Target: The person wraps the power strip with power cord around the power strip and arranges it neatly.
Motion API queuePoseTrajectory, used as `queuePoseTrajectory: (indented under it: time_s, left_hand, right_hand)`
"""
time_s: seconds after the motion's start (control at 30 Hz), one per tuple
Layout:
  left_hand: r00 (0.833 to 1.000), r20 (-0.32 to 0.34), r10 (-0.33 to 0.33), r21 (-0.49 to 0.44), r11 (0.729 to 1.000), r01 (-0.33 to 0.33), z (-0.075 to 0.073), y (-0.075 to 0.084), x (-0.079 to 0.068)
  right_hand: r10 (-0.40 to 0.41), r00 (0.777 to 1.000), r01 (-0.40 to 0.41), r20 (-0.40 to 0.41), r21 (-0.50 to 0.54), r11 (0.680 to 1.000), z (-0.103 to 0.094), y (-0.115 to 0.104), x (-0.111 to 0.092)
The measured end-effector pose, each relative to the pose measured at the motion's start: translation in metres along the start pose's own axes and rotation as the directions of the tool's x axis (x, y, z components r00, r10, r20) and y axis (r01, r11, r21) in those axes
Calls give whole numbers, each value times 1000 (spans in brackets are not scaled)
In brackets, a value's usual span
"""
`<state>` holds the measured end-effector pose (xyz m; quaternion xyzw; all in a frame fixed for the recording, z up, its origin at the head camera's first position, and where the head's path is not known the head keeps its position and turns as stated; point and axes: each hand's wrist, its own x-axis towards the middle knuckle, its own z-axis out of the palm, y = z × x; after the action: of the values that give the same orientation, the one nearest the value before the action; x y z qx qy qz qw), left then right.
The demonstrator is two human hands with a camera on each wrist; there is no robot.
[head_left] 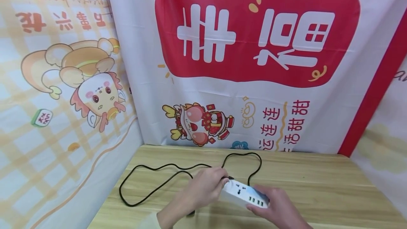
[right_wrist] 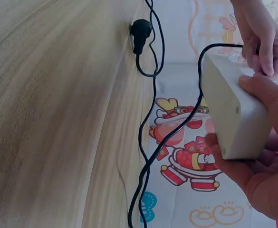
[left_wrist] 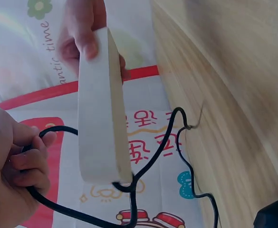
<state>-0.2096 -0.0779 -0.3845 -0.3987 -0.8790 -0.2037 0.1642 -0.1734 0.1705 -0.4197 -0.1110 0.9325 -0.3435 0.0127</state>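
Observation:
A white power strip with sockets and several USB ports on its face is held up over the table, tilted. My right hand grips its right end, thumb on one side and fingers on the other. My left hand is by the opposite end, its fingers curled round the black cord. In the left wrist view, one stretch of cord leaves these fingers and passes behind the strip; another loops below the strip's end. The cord's black plug lies on the wood, mostly hidden by my left arm in the head view.
The rest of the cord spreads over the wooden table in loose loops, left of and behind the strip. Printed cloths hang behind the table and along its left side.

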Motion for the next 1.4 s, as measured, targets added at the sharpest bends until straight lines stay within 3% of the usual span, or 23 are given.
queuePoseTrajectory:
  time_s: [0.23,0.4,0.6,0.73,0.83,0.97,1.07,1.17,1.27,1.4]
  left_hand:
    - [997,-9,-73,-192,979,70,2,3,-10]
    - [994,-11,-106,-338,936,96,8,1,-16]
    - [985,16,-172,-505,849,156,20,-12,-25]
    - [976,44,-213,-637,747,191,27,-19,-30]
    - [975,70,-209,-694,692,198,30,-20,-32]
    - [980,58,-191,-679,712,179,34,-21,-33]
    - [981,48,-190,-675,717,172,40,-26,-33]
    - [982,57,-178,-680,713,169,45,-33,-32]
    - [985,68,-159,-649,743,165,47,-40,-30]
    - [986,81,-148,-603,781,166,46,-44,-26]
  right_hand:
    - [73,972,-72,-224,15,997,-6,4,5]
    - [55,955,-46,-292,38,998,-16,9,9]
    - [121,949,-86,-290,131,988,-28,14,14]
    - [179,950,-134,-255,184,974,-30,17,17]
    - [209,951,-157,-227,228,961,-31,17,18]
    - [247,950,-176,-193,324,930,-32,16,20]
    - [270,950,-181,-156,429,885,-31,13,21]
    - [277,956,-181,-97,546,818,-29,11,21]
    - [246,969,-167,-32,650,742,-26,10,20]
    - [89,994,-109,69,777,620,-23,15,18]
